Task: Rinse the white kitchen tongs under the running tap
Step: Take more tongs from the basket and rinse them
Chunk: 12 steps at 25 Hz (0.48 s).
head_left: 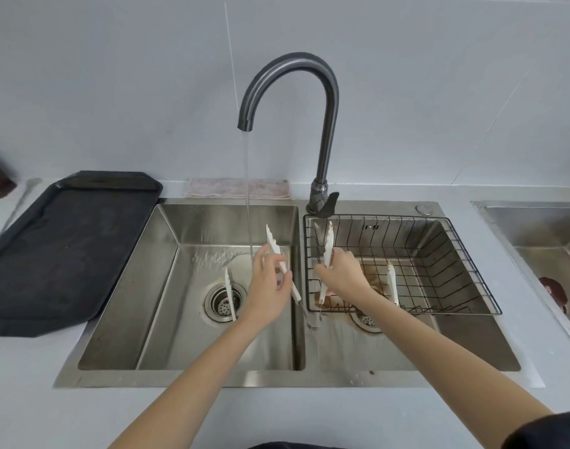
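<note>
Left hand (270, 280): grips white plastic tongs (279, 257) beside the running stream (249, 222), seemingly to rinse them.
Right hand (340, 273): holds stained white tongs (328, 244) over black wire basket (452, 254).

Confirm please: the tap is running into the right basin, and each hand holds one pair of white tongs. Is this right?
Not quite. The head view shows the water stream falling into the left basin, not the right. The rest holds: the left hand and the right hand each hold white tongs.

Two tongs (279, 254), two basins (167, 254), one tap (325, 124).
</note>
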Tool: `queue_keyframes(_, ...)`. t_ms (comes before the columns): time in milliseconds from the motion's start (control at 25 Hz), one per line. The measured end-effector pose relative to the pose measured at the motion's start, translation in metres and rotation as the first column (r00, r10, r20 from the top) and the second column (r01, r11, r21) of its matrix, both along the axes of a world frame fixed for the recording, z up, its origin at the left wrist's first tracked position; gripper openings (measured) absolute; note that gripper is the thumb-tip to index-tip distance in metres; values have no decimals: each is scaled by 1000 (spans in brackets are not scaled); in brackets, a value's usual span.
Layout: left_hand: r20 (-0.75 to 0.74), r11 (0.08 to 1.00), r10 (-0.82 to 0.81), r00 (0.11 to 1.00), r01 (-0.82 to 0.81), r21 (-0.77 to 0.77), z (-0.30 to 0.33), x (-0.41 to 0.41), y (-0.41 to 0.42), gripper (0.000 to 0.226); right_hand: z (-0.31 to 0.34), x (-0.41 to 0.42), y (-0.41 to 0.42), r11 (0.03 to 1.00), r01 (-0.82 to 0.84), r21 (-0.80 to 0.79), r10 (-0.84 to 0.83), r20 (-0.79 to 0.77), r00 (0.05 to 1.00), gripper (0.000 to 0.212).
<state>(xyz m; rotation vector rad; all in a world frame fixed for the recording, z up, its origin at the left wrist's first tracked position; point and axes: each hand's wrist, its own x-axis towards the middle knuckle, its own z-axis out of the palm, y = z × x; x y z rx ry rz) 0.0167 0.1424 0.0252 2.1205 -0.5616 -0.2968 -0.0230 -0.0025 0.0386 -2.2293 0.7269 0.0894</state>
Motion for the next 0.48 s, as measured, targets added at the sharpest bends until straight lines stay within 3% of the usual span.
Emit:
queue_keyframes(160, -282, 938, 247, 927, -301, -169, 0, 24, 23, 44, -7, 15, 33, 997, 15, 72, -16, 22, 1000, 44)
queue_keyframes(280, -518, 884, 261, 814, -417, -209, -3, 41, 41, 51, -9, 27, 54, 993, 28, 111, -34, 50, 998, 58)
queue_keyframes(480, -610, 879, 268, 746, -448, -162, -21, 71, 70, 32, -9, 51, 83, 946, 96, 309, -125, 74, 989, 55)
